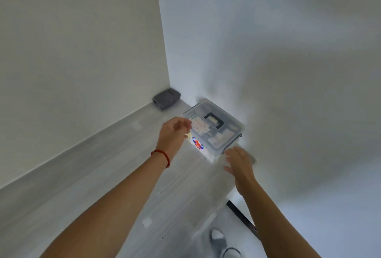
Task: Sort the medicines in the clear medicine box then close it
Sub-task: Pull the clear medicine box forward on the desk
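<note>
A clear medicine box [225, 128] stands on a pale wood-grain tabletop [115, 175], pushed against the right wall. Its transparent lid is down, with a dark recessed handle [214, 120] on top and a red-cross sticker [198, 143] on the front. Packets of medicine show blurred through the lid. My left hand [174, 134], a red string on its wrist, hovers at the box's left front corner with fingers apart. My right hand [239, 162] is spread just off the box's near right corner. Neither hand holds anything.
A folded dark grey cloth [166, 98] lies in the far corner where the two white walls meet. The table's right edge [218, 212] drops off below my right forearm, with a black table leg [241, 216] and a slippered foot [218, 239] on the floor.
</note>
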### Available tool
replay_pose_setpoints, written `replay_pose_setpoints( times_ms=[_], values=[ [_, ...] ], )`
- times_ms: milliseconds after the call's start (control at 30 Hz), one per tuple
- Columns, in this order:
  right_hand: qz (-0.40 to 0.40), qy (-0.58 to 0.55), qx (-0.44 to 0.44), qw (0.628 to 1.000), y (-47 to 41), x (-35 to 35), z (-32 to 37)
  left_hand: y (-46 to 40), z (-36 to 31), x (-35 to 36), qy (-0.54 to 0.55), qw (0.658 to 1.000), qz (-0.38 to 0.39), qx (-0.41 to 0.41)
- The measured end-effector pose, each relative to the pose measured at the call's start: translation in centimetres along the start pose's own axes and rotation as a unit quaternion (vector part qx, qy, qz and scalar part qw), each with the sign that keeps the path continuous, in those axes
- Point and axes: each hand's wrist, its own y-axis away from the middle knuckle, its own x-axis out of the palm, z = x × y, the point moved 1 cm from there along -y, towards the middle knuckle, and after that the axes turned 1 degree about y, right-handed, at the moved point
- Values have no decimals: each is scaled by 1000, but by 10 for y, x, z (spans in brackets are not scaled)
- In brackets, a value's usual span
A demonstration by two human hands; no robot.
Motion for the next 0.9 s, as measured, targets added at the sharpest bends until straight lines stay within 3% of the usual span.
replay_pose_setpoints(
  times_ms=[233, 433, 567, 700, 900],
  values=[
    [39, -3, 76, 996, -54, -7, 10, -89, 17, 26, -280, 960, 2, -11],
    [103, -46, 70, 991, -74, -20, 4, -127, 16, 40, -359, 924, 55, -115],
    [139, -45, 56, 988, -79, -23, 1, -123, 12, 20, -363, 917, 18, -163],
    [176, 44, 20, 983, -84, -14, 5, -79, 24, -13, -381, 899, -46, -212],
    [266, 175, -50, 947, -89, 41, 21, 32, 61, -75, -236, 896, -179, -332]
  ],
)
